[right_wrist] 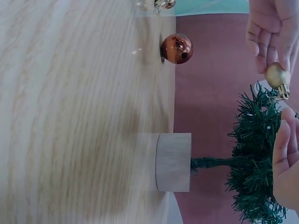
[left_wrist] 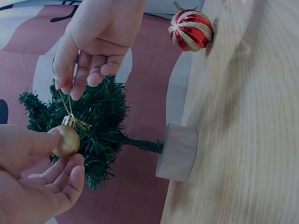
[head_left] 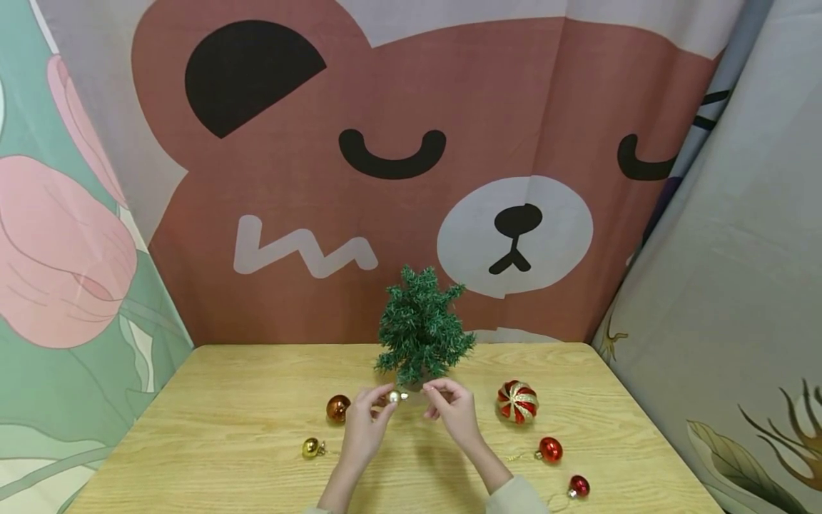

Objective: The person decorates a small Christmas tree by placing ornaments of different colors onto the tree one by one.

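My left hand (head_left: 364,430) pinches a small matte gold Christmas bauble (left_wrist: 68,141) between thumb and fingers. A gold string loop rises from the bauble's cap, and the right hand (head_left: 454,412) pinches its far end between thumb and forefinger. In the left wrist view the string (left_wrist: 65,103) runs taut between the two hands. Both hands are held above the table, just in front of a small green artificial Christmas tree (head_left: 424,325). The tree stands upright on a round pale wooden base (left_wrist: 176,153).
Left of the hands lie a copper bauble (head_left: 337,408) and a shiny gold bauble (head_left: 312,447). To the right are a red-and-gold striped ball (head_left: 516,402), a red bauble (head_left: 549,450) and a dark red bauble (head_left: 579,487). A bear-print curtain (head_left: 289,300) hangs behind the wooden table (head_left: 212,428).
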A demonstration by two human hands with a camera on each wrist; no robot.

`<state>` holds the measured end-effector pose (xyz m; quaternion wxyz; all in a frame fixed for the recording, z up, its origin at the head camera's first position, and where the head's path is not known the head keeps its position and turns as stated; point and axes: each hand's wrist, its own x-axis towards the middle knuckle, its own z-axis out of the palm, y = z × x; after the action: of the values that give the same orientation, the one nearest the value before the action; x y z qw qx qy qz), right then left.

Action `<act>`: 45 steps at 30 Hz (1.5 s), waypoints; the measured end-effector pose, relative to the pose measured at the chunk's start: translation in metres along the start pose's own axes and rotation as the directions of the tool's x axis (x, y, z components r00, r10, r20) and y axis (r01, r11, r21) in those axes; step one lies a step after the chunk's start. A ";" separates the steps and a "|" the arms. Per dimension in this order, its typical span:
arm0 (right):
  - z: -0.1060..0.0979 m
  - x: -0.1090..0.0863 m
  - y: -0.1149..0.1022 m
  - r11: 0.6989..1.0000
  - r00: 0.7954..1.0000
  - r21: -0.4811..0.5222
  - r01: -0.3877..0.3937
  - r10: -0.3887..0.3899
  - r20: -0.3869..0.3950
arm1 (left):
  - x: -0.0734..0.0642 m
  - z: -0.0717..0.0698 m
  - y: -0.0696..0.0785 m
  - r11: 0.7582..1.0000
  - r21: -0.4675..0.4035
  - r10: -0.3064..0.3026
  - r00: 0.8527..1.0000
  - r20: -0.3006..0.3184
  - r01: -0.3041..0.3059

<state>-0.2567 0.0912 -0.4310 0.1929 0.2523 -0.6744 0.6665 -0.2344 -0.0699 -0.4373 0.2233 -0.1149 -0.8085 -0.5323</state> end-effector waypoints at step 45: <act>-0.001 0.015 0.010 0.994 0.999 0.099 -0.037 0.034 0.028 | -0.009 0.014 -0.025 0.579 -0.596 -0.221 0.810 0.543 0.557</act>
<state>-0.2744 0.0910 -0.4304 0.1592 0.2584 -0.6473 0.6992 -0.2401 -0.0667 -0.4663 -0.1427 -0.1181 -0.5579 -0.8090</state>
